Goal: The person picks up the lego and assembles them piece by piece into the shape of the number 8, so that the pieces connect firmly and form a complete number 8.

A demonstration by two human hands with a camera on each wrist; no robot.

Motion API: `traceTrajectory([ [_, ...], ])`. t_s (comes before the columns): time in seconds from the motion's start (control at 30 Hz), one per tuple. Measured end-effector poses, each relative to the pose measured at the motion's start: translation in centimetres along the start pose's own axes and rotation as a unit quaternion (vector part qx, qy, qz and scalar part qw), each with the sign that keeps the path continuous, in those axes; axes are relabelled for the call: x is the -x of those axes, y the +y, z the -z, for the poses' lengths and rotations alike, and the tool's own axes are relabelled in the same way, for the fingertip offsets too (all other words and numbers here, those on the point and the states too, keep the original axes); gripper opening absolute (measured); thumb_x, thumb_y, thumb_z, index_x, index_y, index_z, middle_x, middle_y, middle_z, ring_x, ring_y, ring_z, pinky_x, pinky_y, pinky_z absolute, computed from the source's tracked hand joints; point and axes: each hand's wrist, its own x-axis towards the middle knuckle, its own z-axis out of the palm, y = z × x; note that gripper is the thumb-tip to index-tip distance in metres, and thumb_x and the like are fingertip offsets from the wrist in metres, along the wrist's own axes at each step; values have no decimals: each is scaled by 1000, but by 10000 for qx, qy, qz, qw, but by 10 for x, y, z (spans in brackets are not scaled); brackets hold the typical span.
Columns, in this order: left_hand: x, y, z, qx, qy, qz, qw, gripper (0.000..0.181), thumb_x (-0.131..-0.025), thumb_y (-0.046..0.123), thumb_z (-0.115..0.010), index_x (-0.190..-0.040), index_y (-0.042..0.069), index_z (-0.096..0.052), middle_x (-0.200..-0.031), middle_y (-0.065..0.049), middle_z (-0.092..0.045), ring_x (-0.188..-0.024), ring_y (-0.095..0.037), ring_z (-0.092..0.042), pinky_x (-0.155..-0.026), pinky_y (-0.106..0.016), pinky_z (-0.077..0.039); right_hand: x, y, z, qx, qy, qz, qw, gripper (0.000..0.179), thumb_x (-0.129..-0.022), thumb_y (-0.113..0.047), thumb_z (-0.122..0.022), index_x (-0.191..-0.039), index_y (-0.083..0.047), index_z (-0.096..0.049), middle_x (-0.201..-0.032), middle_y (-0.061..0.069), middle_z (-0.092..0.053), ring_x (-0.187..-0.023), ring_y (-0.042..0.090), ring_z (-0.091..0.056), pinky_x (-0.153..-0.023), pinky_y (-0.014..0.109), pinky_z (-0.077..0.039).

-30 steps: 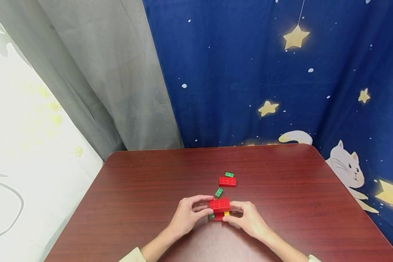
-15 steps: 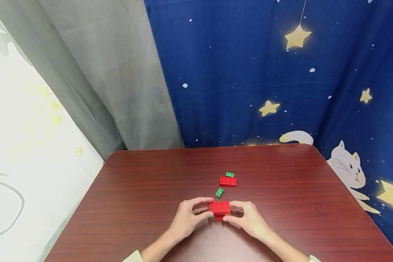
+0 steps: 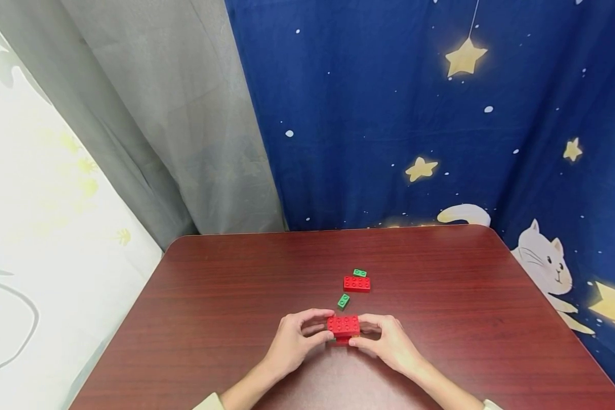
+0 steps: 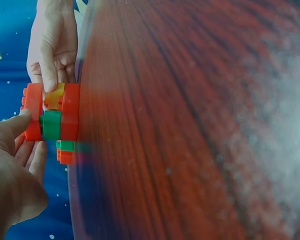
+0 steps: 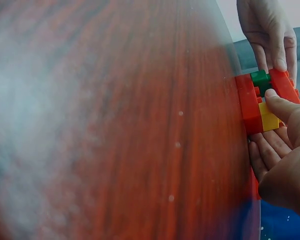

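My left hand (image 3: 296,340) pinches the upper red eight-stud brick (image 3: 343,326) at its left end, thumb in front and fingers behind. Below it, a green brick (image 4: 51,125) and a yellow brick (image 5: 268,118) stand side by side on a lower red brick (image 4: 70,112), which is on the table. Some of the green brick's studs show under the upper red brick, which tilts in the right wrist view. From the right, my right hand (image 3: 389,343) grips the stack, its thumb at the yellow brick and its fingers behind.
Behind the stack lies a small green two-stud brick (image 3: 343,301), set at an angle. Farther back are another red brick (image 3: 356,284) and a second small green brick (image 3: 360,273) just behind it. The brown table (image 3: 225,296) ends at curtains.
The upper red brick has come down over the green and yellow bricks, so less of them shows in the head view. Both hands stay in about the same place.
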Motion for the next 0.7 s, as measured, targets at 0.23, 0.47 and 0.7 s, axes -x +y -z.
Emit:
traceTrajectory([
  [0.23, 1, 1, 1, 20, -53, -73, 10000, 38, -90, 2, -84, -126, 0, -74, -124, -17, -75, -111, -30, -74, -92, -30, -60, 0, 0, 0, -19, -9, -18, 10000, 35, -88, -24, -89, -119, -10, -78, -110, 0, -80, -103, 18, -76, -88, 31, -61],
  [0.47, 1, -2, 1, -189, -51, -272, 9994, 37, -90, 6, -85, -126, 1, -75, -121, -16, -76, -108, -26, -75, -89, -27, -61, -1, 0, -1, -21, -9, 23, 10000, 35, -88, -25, -89, -118, -10, -78, -108, 2, -80, -102, 16, -76, -86, 29, -61],
  [0.7, 1, -5, 0, -256, 1, -226, 9994, 38, -89, 8, -85, -125, 4, -76, -122, -11, -77, -108, -22, -76, -88, -29, -62, 0, 0, -1, 89, 5, 3, 10000, 34, -89, -27, -89, -118, -12, -79, -108, 0, -81, -103, 14, -76, -88, 27, -59],
])
